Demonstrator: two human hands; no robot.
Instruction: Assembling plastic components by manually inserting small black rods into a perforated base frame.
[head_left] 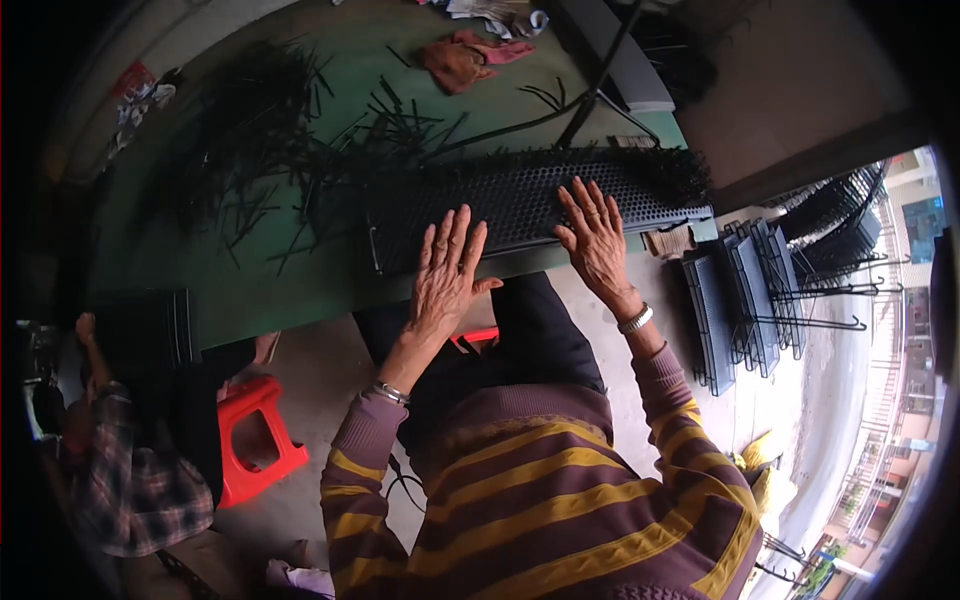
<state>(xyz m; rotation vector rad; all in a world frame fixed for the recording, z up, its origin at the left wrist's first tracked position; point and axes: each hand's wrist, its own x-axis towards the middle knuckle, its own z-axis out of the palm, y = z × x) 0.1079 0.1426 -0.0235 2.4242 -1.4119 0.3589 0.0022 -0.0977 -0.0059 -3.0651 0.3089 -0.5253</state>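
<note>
A long black perforated metal panel (520, 208) with a raised edge lies along the near side of the green table. My left hand (447, 268) is stretched flat over its front edge toward the left, fingers straight and thumb out to the side. Farther right, my right hand (597, 245) also reaches over the panel with its fingers extended. Neither hand holds anything. I cannot tell whether the palms press on the panel or hover just above it. Short black strips (405, 120) lie loose behind the panel.
A large heap of black strips (250, 120) covers the table's left part. A reddish cloth (468, 62) lies at the back. Black mesh racks (735, 300) stand stacked on the right floor. At left, a person in a plaid sleeve (105, 460) sits near a red stool (255, 440).
</note>
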